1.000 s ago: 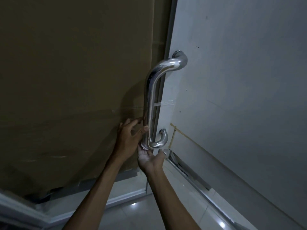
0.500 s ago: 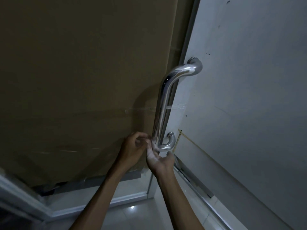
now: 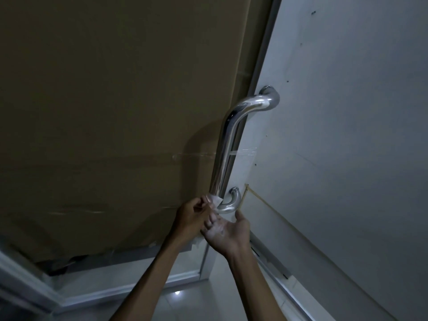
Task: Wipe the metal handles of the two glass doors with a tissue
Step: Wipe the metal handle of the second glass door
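The handle (image 3: 228,144), a polished metal bar with 2 curved ends, is fixed upright on the right-hand door (image 3: 347,135), close to its edge beside the brown-covered left-hand door (image 3: 104,100). The tissue (image 3: 215,201), small and white, sits against the handle's lower bend. The left hand (image 3: 192,216) has its fingers curled and pinches the tissue against the metal. The right hand (image 3: 228,232) is just below the bend, palm up, fingers loosely spread, thumb raised beside the lower mount; it grips nothing visible. Clear tape (image 3: 245,152) crosses both doors behind the bar.
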A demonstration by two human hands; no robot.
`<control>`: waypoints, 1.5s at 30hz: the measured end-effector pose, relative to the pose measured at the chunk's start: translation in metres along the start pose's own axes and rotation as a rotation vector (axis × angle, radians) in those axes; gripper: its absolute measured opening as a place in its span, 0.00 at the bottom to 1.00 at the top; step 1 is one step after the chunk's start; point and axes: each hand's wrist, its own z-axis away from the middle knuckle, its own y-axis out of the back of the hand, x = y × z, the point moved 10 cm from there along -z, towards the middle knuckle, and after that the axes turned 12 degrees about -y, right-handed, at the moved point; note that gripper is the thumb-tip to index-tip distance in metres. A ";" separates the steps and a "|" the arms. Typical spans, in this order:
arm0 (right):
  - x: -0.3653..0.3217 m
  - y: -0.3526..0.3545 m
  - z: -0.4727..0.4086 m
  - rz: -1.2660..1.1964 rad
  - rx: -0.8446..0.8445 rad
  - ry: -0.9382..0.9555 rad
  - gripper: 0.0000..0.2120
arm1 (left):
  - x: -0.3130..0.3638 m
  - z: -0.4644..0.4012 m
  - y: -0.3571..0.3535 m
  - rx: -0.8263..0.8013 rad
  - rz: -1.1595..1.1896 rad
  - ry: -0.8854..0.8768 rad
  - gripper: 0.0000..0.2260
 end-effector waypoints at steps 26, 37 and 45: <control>-0.118 0.019 0.067 0.616 0.347 0.377 0.20 | 0.083 -0.019 -0.001 0.333 -0.169 -0.357 0.07; -0.104 0.013 0.052 0.557 0.297 0.343 0.19 | 0.253 -0.064 0.027 0.362 -0.256 -0.719 0.11; -0.093 0.018 0.038 0.527 0.325 0.315 0.17 | 0.252 -0.115 0.036 0.002 -0.019 -0.572 0.12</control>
